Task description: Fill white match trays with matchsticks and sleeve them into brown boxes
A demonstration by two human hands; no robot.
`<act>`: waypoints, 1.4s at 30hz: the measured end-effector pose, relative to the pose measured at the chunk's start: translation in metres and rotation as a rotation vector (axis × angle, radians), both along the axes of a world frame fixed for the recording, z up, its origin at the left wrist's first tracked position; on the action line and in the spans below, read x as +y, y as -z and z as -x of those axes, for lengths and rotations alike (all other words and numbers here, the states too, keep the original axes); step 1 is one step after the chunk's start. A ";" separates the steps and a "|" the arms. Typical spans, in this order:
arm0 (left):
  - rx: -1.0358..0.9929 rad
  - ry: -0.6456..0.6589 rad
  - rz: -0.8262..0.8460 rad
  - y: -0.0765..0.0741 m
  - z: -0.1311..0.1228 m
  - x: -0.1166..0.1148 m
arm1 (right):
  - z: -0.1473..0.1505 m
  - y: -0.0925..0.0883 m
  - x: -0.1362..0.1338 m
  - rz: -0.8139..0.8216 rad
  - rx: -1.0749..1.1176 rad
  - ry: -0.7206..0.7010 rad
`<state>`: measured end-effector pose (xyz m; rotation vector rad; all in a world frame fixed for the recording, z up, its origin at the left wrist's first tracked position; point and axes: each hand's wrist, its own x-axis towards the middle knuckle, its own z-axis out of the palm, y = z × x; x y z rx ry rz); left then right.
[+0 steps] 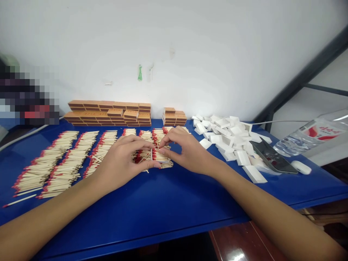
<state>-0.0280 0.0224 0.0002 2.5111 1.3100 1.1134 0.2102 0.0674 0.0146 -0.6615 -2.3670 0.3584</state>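
Over the near edge of the match piles, a small white matchbox tray [151, 154] filled with red-headed matches [161, 156] is between my two hands. My left hand [119, 159] grips its left end, thumb along the near side and fingers on the far side. From the right, my right hand [187, 150] has thumb and forefinger closed at the tray's far side, the thumb over the matches. Loose matches [144, 156] lie directly behind and beneath the hands, partly hidden by them.
Long rows of loose matches [59, 166] cover the blue table [163, 210] at left. Orange-brown matchboxes [108, 115] are stacked along the wall, with a smaller stack [174, 117] beside them. At right are a heap of white trays [228, 136], a phone [272, 156], a white case [301, 167] and a water bottle [310, 136].
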 end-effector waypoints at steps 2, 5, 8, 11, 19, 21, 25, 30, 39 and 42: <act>-0.002 0.008 -0.001 0.000 0.000 0.000 | 0.000 0.000 0.000 -0.001 0.002 -0.001; -0.001 0.004 0.000 0.000 0.001 0.001 | 0.000 0.000 0.000 0.016 0.002 0.006; 0.001 0.004 -0.004 0.000 0.000 0.001 | 0.001 0.000 -0.001 0.065 0.011 0.010; -0.001 0.010 0.005 0.000 0.000 0.000 | 0.002 -0.002 -0.003 0.169 0.040 -0.005; -0.032 0.061 0.025 -0.003 -0.001 -0.002 | 0.003 -0.005 -0.006 0.369 0.063 -0.021; -0.030 0.048 0.019 -0.003 -0.001 -0.002 | 0.003 -0.004 -0.006 0.363 0.063 -0.019; -0.031 0.025 0.002 -0.003 0.000 -0.002 | -0.003 -0.001 0.006 0.273 0.066 0.062; -0.037 0.002 -0.012 -0.004 0.001 -0.002 | -0.028 0.001 0.036 0.090 0.053 0.395; -0.042 0.001 -0.022 -0.006 0.000 -0.002 | -0.073 -0.012 0.063 -0.044 -0.219 0.595; -0.029 -0.012 -0.031 -0.005 0.000 -0.002 | -0.090 -0.020 0.064 0.052 -0.295 0.615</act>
